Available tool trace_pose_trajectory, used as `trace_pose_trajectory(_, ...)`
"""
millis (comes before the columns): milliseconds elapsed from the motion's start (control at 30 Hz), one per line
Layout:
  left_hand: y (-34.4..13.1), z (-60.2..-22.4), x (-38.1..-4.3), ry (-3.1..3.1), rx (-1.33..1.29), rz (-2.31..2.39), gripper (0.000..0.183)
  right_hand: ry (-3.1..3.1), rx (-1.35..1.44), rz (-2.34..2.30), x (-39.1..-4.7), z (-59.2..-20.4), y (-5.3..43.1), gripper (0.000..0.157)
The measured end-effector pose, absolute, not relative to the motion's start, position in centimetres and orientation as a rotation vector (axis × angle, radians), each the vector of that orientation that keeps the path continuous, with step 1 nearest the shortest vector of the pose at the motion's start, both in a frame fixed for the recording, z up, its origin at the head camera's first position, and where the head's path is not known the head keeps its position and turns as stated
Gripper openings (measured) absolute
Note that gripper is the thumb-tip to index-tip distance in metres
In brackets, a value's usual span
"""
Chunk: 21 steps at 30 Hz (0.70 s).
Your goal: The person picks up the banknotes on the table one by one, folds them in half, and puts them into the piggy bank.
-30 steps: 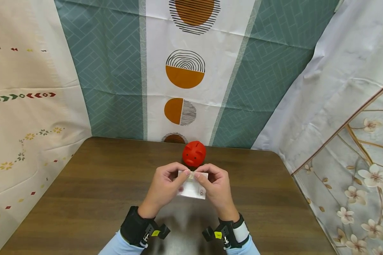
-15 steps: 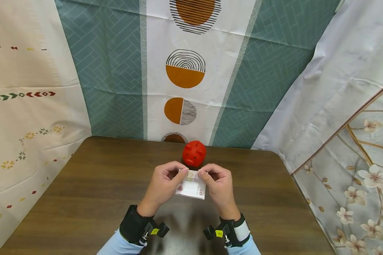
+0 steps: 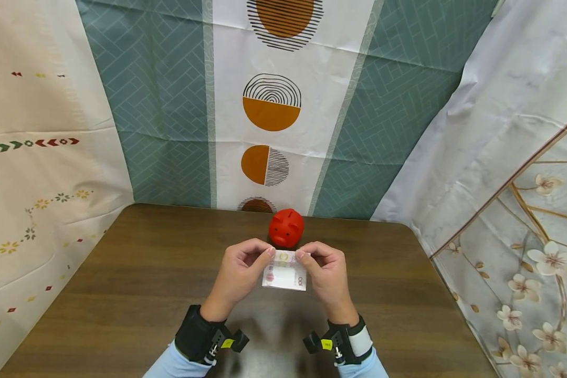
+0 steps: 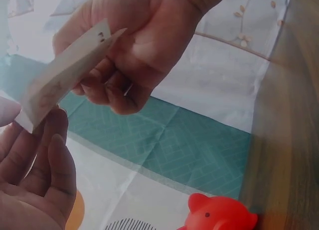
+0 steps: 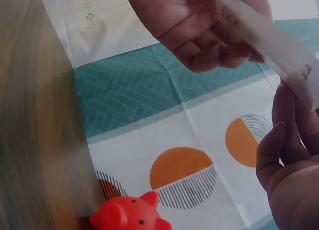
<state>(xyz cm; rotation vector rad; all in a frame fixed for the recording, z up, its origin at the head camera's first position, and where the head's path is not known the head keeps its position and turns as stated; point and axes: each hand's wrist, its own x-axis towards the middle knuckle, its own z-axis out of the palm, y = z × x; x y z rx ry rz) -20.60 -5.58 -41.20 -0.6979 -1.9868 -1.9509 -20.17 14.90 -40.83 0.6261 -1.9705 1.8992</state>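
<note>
A pale banknote (image 3: 285, 274) printed with 100 hangs between both hands over the table. My left hand (image 3: 236, 273) pinches its upper left corner between thumb and fingers. At the upper right corner, my right hand (image 3: 329, 275) pinches it in the same way. In the left wrist view the banknote (image 4: 65, 78) looks folded, with two layers apart at one end. A red piggy bank (image 3: 286, 229) stands just beyond the hands, apart from them. The right wrist view also catches part of this piggy bank (image 5: 127, 214) at its bottom edge.
A brown wooden table (image 3: 160, 283) lies beneath the hands. Behind its far edge hangs a teal and white cloth (image 3: 170, 131) with orange circles. Patterned cloths hang on the left and the right side. Each wrist wears a black strap with a small camera.
The thumbs have moved apart from near the middle of the banknote's top edge to its two upper corners. The note's lower edge has risen slightly. The piggy bank stays put.
</note>
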Motion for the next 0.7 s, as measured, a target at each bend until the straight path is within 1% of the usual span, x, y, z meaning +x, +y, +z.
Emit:
trace_pose_trajectory(533,-5.88,-41.14,-20.8,-1.979,-0.619,-1.93,0.008,-2.002,0.512,1.929,-20.09,-40.44,15.2,0.014)
trace_pose_trajectory(700,-5.92,-41.14,-20.8,-1.983,-0.612,-1.932,0.01,-2.012,0.476,1.928,-20.08,-40.45,15.1,0.013)
